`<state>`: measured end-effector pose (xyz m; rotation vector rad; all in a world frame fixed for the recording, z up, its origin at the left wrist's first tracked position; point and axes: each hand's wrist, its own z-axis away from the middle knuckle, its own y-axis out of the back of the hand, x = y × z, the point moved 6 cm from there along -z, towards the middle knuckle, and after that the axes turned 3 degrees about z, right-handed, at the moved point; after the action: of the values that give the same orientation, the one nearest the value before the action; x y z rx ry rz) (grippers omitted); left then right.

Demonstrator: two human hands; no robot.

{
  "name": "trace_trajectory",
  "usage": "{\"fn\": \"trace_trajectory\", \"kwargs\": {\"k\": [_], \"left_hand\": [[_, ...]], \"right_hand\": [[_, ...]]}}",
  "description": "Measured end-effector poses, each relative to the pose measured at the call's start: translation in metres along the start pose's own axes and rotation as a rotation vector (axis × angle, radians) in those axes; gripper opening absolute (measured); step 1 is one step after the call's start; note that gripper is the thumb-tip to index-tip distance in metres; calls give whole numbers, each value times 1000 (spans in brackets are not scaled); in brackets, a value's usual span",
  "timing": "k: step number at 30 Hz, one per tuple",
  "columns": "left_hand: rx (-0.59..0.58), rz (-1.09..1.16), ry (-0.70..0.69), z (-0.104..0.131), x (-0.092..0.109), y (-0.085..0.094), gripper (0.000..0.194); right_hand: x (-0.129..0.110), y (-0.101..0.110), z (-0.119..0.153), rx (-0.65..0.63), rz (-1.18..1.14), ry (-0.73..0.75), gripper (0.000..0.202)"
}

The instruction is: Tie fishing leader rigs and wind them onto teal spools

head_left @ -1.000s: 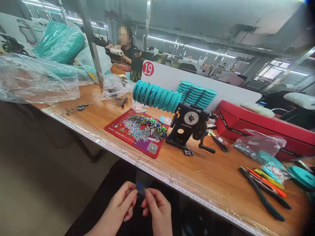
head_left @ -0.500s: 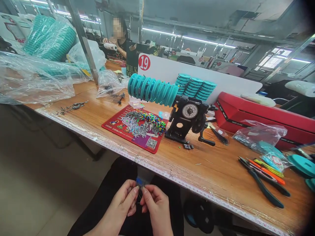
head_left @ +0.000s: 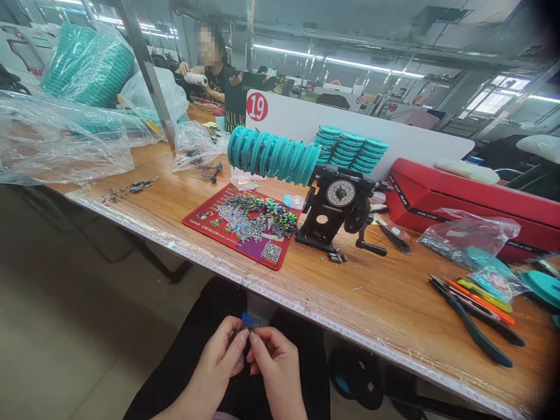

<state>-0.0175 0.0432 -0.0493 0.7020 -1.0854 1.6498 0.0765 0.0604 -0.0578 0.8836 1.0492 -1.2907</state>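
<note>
The left hand (head_left: 222, 354) and right hand (head_left: 278, 357) meet, each grip pinched nearly closed on a small blue piece (head_left: 247, 319), a gap short of the surface's (head_left: 371, 318) near edge; the red mat (head_left: 209, 231) lies at 12 o'clock from them, pliers (head_left: 475, 337) around 3.

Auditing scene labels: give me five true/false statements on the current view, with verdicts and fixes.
The left hand and right hand meet by a small blue item. True.
The pliers lie on the red mat. False: they lie on the table, right of the mat.
The black machine carries a row of teal spools. True.
The number sign reads 91. False: it reads 19.
The red box is left of the black machine. False: it is to the right.
</note>
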Motion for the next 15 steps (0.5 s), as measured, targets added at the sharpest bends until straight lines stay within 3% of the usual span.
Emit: {"fn": "trace_trajectory", "kwargs": {"k": [10,15], "left_hand": [[70,-106,-91,-4,8,13,25],[96,-88,-47,-3,7,18,24]], "right_hand": [[-2,7,1,2,179,15,28],[-10,4,4,6,283,51,26]]}}
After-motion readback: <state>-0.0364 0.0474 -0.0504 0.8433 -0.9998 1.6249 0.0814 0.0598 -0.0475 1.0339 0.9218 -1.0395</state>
